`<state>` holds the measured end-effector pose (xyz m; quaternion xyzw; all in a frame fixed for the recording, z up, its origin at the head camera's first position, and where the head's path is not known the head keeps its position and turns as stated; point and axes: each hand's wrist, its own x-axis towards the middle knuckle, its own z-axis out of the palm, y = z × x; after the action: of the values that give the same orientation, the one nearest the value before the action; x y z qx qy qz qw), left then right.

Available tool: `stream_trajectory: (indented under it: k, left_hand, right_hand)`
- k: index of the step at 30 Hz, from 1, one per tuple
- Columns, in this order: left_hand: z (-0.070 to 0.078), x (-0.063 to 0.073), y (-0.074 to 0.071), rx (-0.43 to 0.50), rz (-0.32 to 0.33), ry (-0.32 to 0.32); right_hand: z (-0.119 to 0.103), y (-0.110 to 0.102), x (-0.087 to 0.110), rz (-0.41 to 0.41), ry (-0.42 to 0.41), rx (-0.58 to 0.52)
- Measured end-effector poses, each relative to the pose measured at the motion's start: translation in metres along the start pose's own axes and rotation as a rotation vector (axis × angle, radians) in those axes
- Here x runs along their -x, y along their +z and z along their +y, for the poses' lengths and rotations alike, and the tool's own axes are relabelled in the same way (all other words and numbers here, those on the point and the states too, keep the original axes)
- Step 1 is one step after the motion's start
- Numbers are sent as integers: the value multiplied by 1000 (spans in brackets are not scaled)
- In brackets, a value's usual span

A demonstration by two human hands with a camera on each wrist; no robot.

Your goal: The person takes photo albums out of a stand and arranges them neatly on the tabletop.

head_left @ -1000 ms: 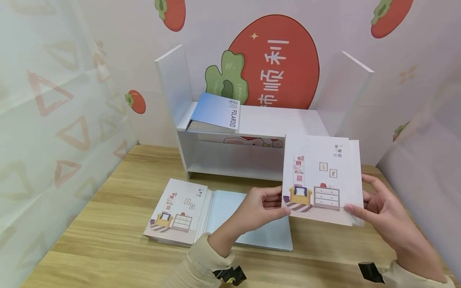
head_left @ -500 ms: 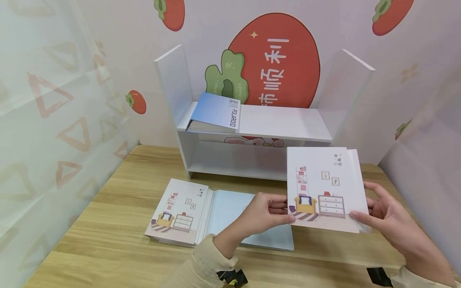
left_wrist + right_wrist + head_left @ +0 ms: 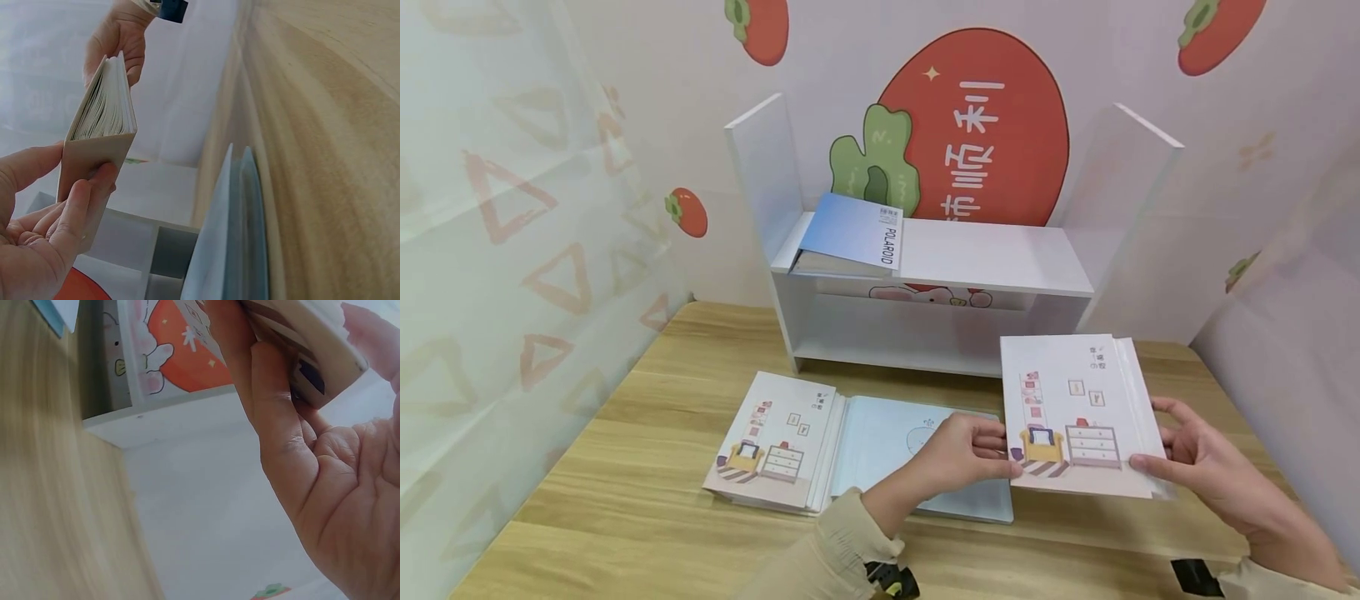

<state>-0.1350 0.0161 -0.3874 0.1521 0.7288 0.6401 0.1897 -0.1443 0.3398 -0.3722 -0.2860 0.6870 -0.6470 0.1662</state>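
Note:
Both hands hold a white photo album (image 3: 1063,408) with a drawn armchair and dresser on its cover, raised over the right part of the table. My left hand (image 3: 962,454) grips its left side, thumb on the cover and fingers behind. On the opposite side, my right hand (image 3: 1213,479) pinches the album, thumb on the front. The left wrist view shows its page block (image 3: 103,109) slightly fanned, with the left fingers around the spine. In the right wrist view the right fingers (image 3: 275,394) lie along its underside.
On the table (image 3: 625,467), an album with the same cover (image 3: 771,442) lies beside a light-blue album (image 3: 880,442), which my left forearm partly covers. Behind stands a white two-tier shelf (image 3: 992,254) with a blue POLAROID album (image 3: 853,229) on its upper board, at the left.
Both hands have lowered the held album toward the table and shifted it slightly right. More of the shelf's right part now shows. The other albums have stayed in place.

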Motion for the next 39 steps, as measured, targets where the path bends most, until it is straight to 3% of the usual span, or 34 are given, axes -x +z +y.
stream_trajectory:
  k: [9, 17, 27, 39]
  left_hand:
    - [-8, -4, 8, -5, 27, -71]
    - [-15, -4, 15, -16, 11, -85]
    - [-25, -1, 25, -69, 29, -121]
    - [-26, 3, 31, -125, 41, -166]
  right_hand:
    - [11, -6, 4, -13, 61, 66]
    - [21, -7, 11, -52, 91, 43]
    - [29, -9, 16, -131, 194, 0]
    - [38, -10, 21, -151, 238, 76]
